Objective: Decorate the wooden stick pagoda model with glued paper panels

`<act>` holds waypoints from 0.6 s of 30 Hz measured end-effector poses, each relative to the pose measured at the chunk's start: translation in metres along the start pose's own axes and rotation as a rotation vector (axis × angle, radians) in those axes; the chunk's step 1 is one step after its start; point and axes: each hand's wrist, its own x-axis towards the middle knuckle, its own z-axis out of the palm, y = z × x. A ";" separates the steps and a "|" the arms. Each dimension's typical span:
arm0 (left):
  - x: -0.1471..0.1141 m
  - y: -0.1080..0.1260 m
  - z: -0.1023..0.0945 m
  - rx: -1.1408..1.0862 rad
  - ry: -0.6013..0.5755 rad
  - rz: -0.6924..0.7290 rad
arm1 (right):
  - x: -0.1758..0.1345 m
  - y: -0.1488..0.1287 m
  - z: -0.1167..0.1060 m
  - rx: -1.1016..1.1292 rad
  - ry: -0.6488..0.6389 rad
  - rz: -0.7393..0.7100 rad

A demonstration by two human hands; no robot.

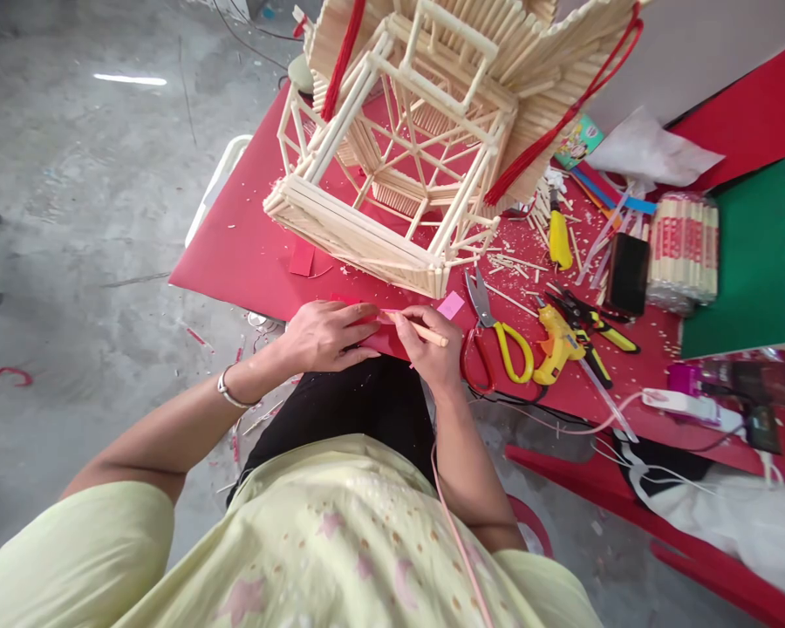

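At the table's front edge, my right hand (437,351) grips a pencil-like wooden stick (430,335) between thumb and fingers. Its blunt pale end points right; its other end is slanted toward my left hand. My left hand (327,336) lies with its fingers stretched out over a piece of red paper (345,299), mostly covered by the hand. A small pink slip (451,305) lies just beyond my right hand. Behind both hands stands a large model (359,228) built of wooden sticks, hung with red tassels (529,166).
Right of my hands lie scissors (511,349), a yellow glue gun (558,345), pliers (602,330), a phone (628,273) and bundled wooden sticks (684,244). Stick scraps litter the red table (235,253). A cable (454,523) runs across my shirt.
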 end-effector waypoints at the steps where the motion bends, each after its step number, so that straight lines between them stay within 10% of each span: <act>1: 0.000 0.000 0.000 -0.003 -0.001 -0.001 | 0.000 0.000 0.000 -0.003 -0.001 -0.001; 18: -0.002 0.000 0.001 -0.054 -0.046 -0.055 | 0.000 -0.003 -0.001 -0.043 -0.045 0.028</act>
